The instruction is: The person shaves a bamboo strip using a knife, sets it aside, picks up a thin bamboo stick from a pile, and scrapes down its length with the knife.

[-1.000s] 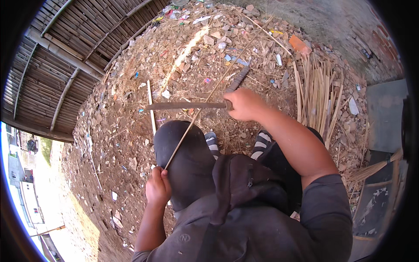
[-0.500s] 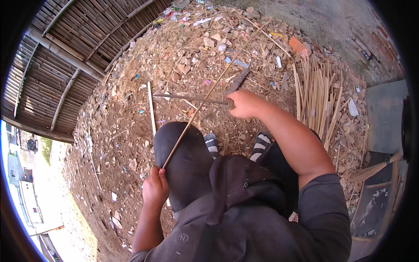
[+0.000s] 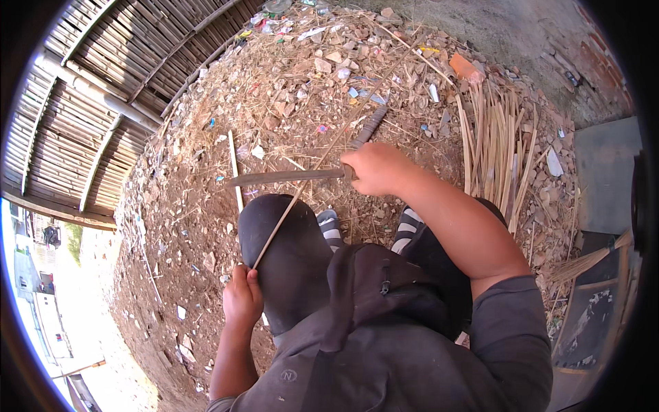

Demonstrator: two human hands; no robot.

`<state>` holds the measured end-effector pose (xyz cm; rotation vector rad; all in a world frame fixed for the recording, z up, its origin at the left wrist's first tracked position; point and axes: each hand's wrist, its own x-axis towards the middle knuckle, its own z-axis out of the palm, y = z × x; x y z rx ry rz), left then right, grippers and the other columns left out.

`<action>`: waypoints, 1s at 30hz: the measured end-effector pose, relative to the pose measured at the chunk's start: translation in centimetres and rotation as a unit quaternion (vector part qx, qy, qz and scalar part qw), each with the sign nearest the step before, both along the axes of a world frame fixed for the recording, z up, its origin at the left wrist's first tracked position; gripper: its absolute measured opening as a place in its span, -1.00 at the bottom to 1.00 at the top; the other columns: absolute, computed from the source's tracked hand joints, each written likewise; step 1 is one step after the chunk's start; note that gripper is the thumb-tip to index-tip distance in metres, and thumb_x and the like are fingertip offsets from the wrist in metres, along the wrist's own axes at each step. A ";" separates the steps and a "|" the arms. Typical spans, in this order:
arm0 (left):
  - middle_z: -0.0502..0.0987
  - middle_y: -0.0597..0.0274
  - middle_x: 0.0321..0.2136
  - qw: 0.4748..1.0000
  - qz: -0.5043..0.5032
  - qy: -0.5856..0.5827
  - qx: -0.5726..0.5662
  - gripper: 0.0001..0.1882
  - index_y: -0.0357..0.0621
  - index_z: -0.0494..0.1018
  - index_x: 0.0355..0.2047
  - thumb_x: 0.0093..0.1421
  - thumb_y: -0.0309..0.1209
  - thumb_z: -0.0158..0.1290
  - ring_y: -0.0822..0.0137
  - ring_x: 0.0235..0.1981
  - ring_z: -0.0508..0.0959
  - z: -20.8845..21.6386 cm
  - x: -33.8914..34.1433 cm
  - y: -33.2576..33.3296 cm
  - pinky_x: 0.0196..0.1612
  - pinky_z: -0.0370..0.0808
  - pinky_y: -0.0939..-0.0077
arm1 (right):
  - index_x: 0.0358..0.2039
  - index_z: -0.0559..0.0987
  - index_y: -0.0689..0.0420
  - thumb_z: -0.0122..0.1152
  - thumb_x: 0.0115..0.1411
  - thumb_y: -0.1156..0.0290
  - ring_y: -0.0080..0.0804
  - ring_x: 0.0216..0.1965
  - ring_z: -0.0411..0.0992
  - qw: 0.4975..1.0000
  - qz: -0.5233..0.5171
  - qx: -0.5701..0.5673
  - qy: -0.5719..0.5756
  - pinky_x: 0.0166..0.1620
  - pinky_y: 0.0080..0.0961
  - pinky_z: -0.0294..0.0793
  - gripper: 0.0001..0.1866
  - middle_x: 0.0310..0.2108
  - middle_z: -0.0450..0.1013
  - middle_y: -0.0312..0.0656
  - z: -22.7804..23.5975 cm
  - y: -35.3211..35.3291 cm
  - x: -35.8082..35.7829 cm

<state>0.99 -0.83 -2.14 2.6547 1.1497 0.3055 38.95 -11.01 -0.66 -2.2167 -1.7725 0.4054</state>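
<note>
My left hand (image 3: 243, 295) is closed on the near end of a long thin bamboo strip (image 3: 280, 226), beside my left thigh. The strip slants over my dark-clothed left knee (image 3: 274, 213) and away toward the far right. My right hand (image 3: 376, 169) grips a long-bladed knife (image 3: 288, 176), its blade pointing left and crossing the strip just beyond the knee. Most of the knife's handle is hidden in my fist. Past that hand, a dark ridged rod (image 3: 371, 126) lies on the ground, its near end partly hidden.
A bundle of split strips (image 3: 504, 151) lies at the right, near an orange brick piece (image 3: 465, 69). One pale strip (image 3: 235, 168) lies beyond my left knee. Rubble and litter cover the ground. A bamboo-slat wall (image 3: 89, 123) stands left, a plastered wall (image 3: 522, 48) far right.
My right hand has moved slightly left and toward me, bringing the blade nearer my knee along the strip. The blade now shows a broader face. My left hand stays closed on the strip.
</note>
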 end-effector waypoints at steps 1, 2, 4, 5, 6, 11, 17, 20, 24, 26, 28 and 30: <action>0.53 -0.16 -0.58 1.000 -0.003 -0.009 -0.014 -0.74 -0.14 0.39 -0.26 0.43 -0.22 -0.15 -0.25 -0.52 0.55 -0.2 0.4 0.0 -0.50 0.43 -0.11 | -0.11 0.60 0.16 0.25 -0.04 0.33 0.03 -0.34 0.56 1.000 -0.001 -0.007 0.003 -0.23 -0.11 0.53 -0.58 -0.44 0.56 0.04 -0.5 -0.3 0.9; 0.53 -0.15 -0.57 0.999 -0.005 -0.018 -0.029 -0.74 -0.14 0.39 -0.26 0.43 -0.21 -0.14 -0.24 -0.52 0.56 -0.4 0.8 0.0 -0.49 0.43 -0.10 | -0.15 0.60 0.15 0.23 -0.03 0.36 0.02 -0.28 0.56 0.997 -0.068 0.009 0.048 -0.19 -0.11 0.54 -0.63 -0.40 0.56 0.04 -1.5 -0.3 2.7; 0.55 -0.14 -0.55 1.000 -0.007 -0.005 -0.030 -0.73 -0.15 0.39 -0.24 0.43 -0.21 -0.14 -0.23 -0.49 0.57 0.7 1.6 0.2 -0.46 0.45 -0.09 | -0.19 0.60 0.13 0.22 -0.02 0.38 0.01 -0.22 0.56 0.987 -0.136 0.039 0.079 -0.15 -0.11 0.54 -0.68 -0.36 0.56 0.05 -1.9 -1.3 5.2; 0.55 -0.14 -0.55 0.999 -0.006 0.010 -0.034 -0.73 -0.16 0.39 -0.23 0.43 -0.21 -0.14 -0.23 -0.48 0.57 1.0 1.6 0.2 -0.44 0.45 -0.08 | -0.21 0.60 0.13 0.22 -0.02 0.38 0.02 -0.23 0.56 0.977 -0.182 0.038 0.106 -0.16 -0.11 0.54 -0.69 -0.37 0.56 0.04 -1.8 -1.8 6.4; 0.55 -0.14 -0.54 0.999 -0.002 0.034 -0.040 -0.73 -0.17 0.38 -0.22 0.43 -0.21 -0.14 -0.23 -0.48 0.57 1.2 1.2 0.1 -0.43 0.45 -0.08 | -0.23 0.60 0.13 0.22 -0.02 0.37 0.03 -0.24 0.55 0.964 -0.224 0.032 0.142 -0.16 -0.11 0.54 -0.71 -0.37 0.56 0.04 -1.9 -2.1 6.6; 0.56 -0.14 -0.53 0.999 -0.006 0.016 -0.030 -0.73 -0.17 0.37 -0.22 0.42 -0.20 -0.14 -0.23 -0.47 0.57 0.9 0.5 -0.1 -0.42 0.45 -0.07 | -0.16 0.61 0.12 0.25 -0.06 0.34 0.02 -0.22 0.56 0.997 -0.061 -0.050 0.010 -0.12 -0.13 0.55 -0.61 -0.32 0.58 0.06 -0.1 -1.0 1.3; 0.56 -0.15 -0.51 0.999 -0.001 0.030 -0.027 -0.70 -0.16 0.38 -0.21 0.43 -0.17 -0.16 -0.24 -0.45 0.57 1.3 1.2 0.1 -0.41 0.45 -0.08 | -0.24 0.60 0.18 0.23 -0.06 0.35 0.03 -0.21 0.55 0.982 -0.163 0.025 0.097 -0.15 -0.13 0.54 -0.67 -0.32 0.57 0.05 -2.9 -1.4 6.2; 0.57 -0.14 -0.51 0.998 0.010 0.055 -0.033 -0.69 -0.14 0.38 -0.21 0.43 -0.15 -0.16 -0.24 -0.44 0.58 1.8 1.0 0.3 -0.40 0.46 -0.08 | -0.27 0.61 0.16 0.24 -0.05 0.36 0.02 -0.21 0.55 0.988 -0.142 -0.006 0.063 -0.16 -0.12 0.55 -0.70 -0.32 0.57 0.02 -1.5 -1.2 4.3; 0.56 -0.16 -0.51 0.998 -0.010 0.050 -0.046 -0.69 -0.14 0.37 -0.19 0.43 -0.15 -0.15 -0.25 -0.43 0.58 1.5 0.9 0.9 -0.39 0.45 -0.08 | -0.27 0.58 0.06 0.27 -0.05 0.32 0.01 -0.30 0.56 0.999 -0.028 -0.024 -0.009 -0.22 -0.07 0.52 -0.72 -0.43 0.57 -0.06 -1.3 -1.0 1.8; 0.56 -0.17 -0.51 0.998 -0.026 0.021 -0.054 -0.70 -0.14 0.37 -0.19 0.43 -0.15 -0.15 -0.25 -0.42 0.57 1.4 1.1 1.0 -0.39 0.45 -0.08 | -0.33 0.54 0.06 0.28 -0.05 0.31 0.03 -0.35 0.55 0.994 -0.075 0.038 0.067 -0.27 -0.02 0.51 -0.76 -0.49 0.55 -0.09 -1.6 -1.5 2.8; 0.55 -0.16 -0.52 0.998 -0.015 0.003 -0.062 -0.68 -0.16 0.39 -0.23 0.42 -0.15 -0.13 -0.25 -0.44 0.56 1.5 1.0 0.5 -0.39 0.44 -0.05 | -0.34 0.54 0.06 0.28 -0.05 0.31 0.03 -0.35 0.55 0.995 -0.078 0.038 0.045 -0.28 -0.02 0.50 -0.76 -0.49 0.54 -0.08 -1.1 -1.3 2.8; 0.54 -0.16 -0.53 0.996 -0.022 0.004 -0.085 -0.66 -0.18 0.40 -0.29 0.42 -0.14 -0.11 -0.25 -0.45 0.55 1.9 0.5 0.4 -0.40 0.43 -0.03 | -0.34 0.54 0.06 0.29 -0.05 0.30 0.03 -0.35 0.54 0.996 -0.077 0.035 0.026 -0.28 -0.02 0.50 -0.76 -0.50 0.53 -0.08 -0.7 -0.9 2.1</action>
